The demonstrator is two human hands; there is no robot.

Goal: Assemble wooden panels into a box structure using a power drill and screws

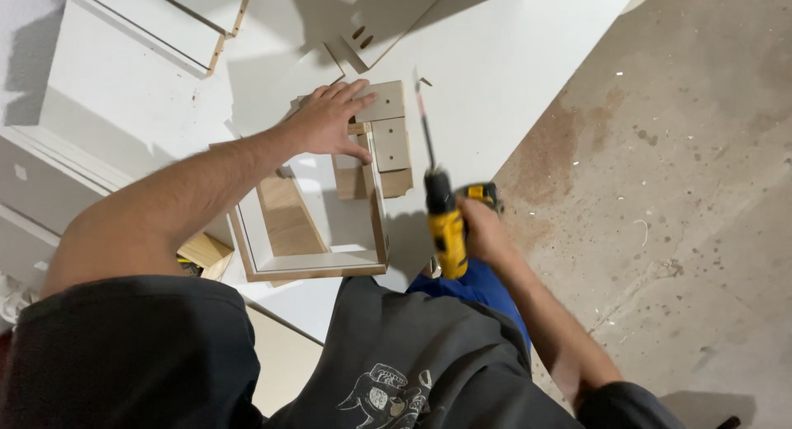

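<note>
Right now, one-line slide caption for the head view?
Left hand presses wooden blocks on a white box frame; right hand holds a yellow cordless drill.

Left hand (330, 115) pressed flat on a wooden block (381, 103) atop the open white box frame (318, 268), right hand (483, 231) gripping a yellow drill (445, 223), bit pointing up over the white table (511, 58).

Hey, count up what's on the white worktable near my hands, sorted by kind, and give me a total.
Yellow and black cordless drill, in the right hand: 1
Open white box frame with wood-coloured edges, under the left hand: 1
Small square white panels at the frame's far corner: 3
Loose white board with two oval holes: 1
Total: 6
</note>
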